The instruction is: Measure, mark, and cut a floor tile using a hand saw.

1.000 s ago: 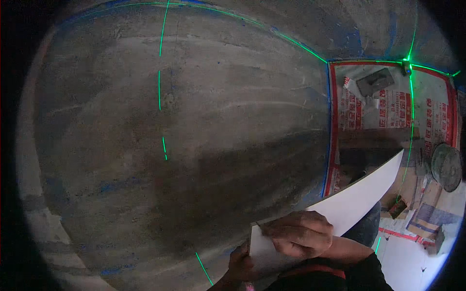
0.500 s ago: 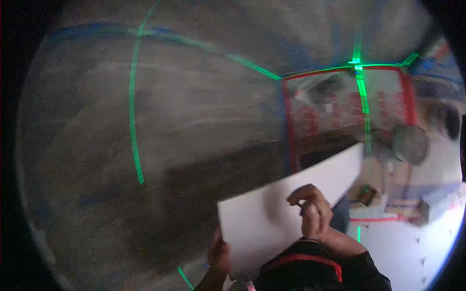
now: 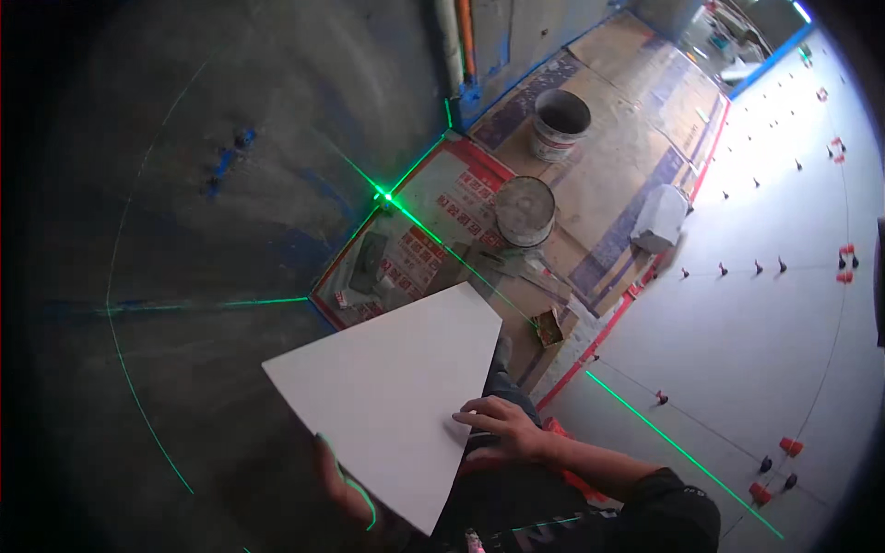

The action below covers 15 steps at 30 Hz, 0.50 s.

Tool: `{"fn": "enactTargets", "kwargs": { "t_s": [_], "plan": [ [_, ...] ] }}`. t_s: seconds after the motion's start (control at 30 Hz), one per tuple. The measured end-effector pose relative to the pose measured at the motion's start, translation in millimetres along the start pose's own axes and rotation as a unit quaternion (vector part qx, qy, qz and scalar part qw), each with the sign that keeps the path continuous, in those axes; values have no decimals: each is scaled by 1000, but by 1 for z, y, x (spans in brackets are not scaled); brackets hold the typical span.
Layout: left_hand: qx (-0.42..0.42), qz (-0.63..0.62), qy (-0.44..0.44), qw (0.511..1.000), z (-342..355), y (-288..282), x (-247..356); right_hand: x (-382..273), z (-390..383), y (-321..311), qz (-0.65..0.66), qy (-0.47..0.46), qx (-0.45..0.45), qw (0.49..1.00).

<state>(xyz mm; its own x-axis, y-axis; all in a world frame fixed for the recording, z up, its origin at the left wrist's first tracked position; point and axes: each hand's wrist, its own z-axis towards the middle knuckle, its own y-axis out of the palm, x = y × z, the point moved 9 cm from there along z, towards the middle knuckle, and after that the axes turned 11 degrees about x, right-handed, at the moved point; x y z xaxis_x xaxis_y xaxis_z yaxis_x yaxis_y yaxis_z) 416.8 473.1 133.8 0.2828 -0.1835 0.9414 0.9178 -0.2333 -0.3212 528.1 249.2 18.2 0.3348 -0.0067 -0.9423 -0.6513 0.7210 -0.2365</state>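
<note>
A white rectangular panel (image 3: 373,387) lies tilted across the lower middle of the view. My left hand (image 3: 341,484) grips its lower left edge, mostly hidden behind it, with a green laser line across the skin. My right hand (image 3: 498,424) is at the panel's right edge, fingers stretched out and apart, the fingertips at its surface. My dark-clad leg (image 3: 502,373) shows behind the panel, beside a small open box (image 3: 547,327) on the cardboard.
Two buckets (image 3: 559,138) and a pale wrapped block (image 3: 653,230) stand on floor covering (image 3: 645,83). A trowel (image 3: 369,263) lies by the dark concrete wall (image 3: 221,240), which green laser lines cross. Pipes (image 3: 461,37) run upright. Pale tiles (image 3: 756,350) with red clips extend rightward.
My view has swung right, showing more tiled floor and both buckets. The panel is turned flatter toward me. My right hand's curled fingers have straightened toward its right edge.
</note>
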Motion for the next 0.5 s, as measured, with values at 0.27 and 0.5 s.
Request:
{"fn": "enactTargets", "kwargs": {
  "t_s": [0.27, 0.5],
  "plan": [
    [-191, -331, -163, 910, -8, 81, 2, -6, -43, -44, -218, -71, 304, 925],
    [-496, -485, 76, 717, 26, 244, 7, 9, -53, -71, -301, -16, 380, 874]
  ]
}}
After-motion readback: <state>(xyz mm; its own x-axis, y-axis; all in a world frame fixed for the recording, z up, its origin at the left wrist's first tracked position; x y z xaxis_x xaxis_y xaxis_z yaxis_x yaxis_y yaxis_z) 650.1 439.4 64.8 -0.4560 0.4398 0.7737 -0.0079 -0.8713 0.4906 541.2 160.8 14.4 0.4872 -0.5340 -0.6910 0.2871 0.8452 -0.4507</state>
